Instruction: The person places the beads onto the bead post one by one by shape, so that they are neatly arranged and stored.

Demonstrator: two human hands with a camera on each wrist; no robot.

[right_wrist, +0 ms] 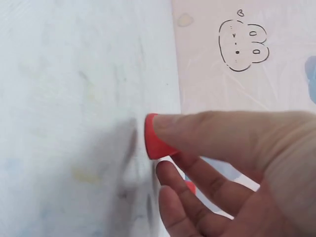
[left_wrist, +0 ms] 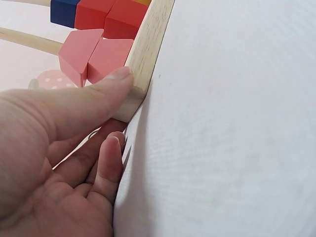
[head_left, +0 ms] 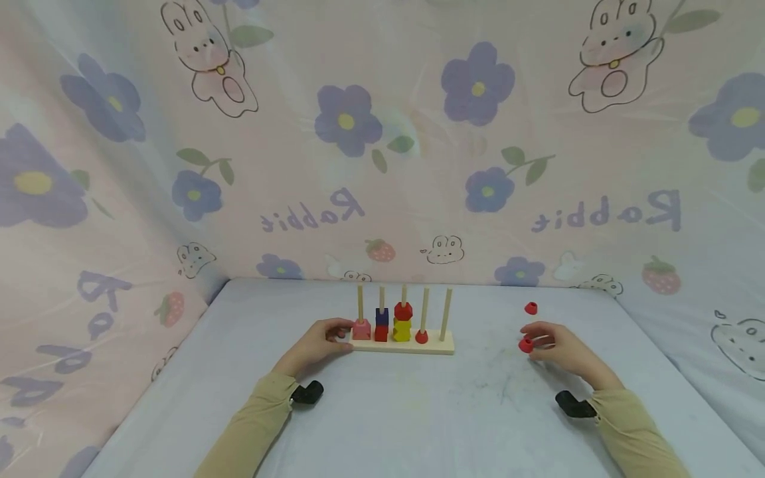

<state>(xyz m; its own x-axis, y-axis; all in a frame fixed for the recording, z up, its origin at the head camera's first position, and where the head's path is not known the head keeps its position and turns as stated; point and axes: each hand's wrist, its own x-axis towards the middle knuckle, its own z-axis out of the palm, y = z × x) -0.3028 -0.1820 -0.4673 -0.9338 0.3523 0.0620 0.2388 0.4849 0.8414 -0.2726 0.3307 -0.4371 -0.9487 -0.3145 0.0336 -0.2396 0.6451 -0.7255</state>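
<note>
A wooden peg stand (head_left: 443, 346) with upright pegs bears stacked blocks. Its left peg carries pink blocks (head_left: 361, 330); the one beside it has a dark blue block (head_left: 382, 318) over a red one. On the middle peg a red block (head_left: 403, 311) tops yellow ones, and a red cone (head_left: 422, 336) sits low on the fourth peg. My left hand (head_left: 320, 345) grips the base's left end, thumb (left_wrist: 116, 81) against its front edge. Off to the right, my right hand (head_left: 558, 348) pinches a red cone-shaped block (right_wrist: 157, 138) between thumb and fingers, close to the tabletop.
Another red cone (head_left: 531, 308) lies on the white table (head_left: 418, 411) just beyond my right hand. A curtain (head_left: 412, 166) printed with rabbits and flowers hangs behind the table. A black wrist mount (head_left: 307, 393) sits at my left cuff, another (head_left: 576, 404) at my right.
</note>
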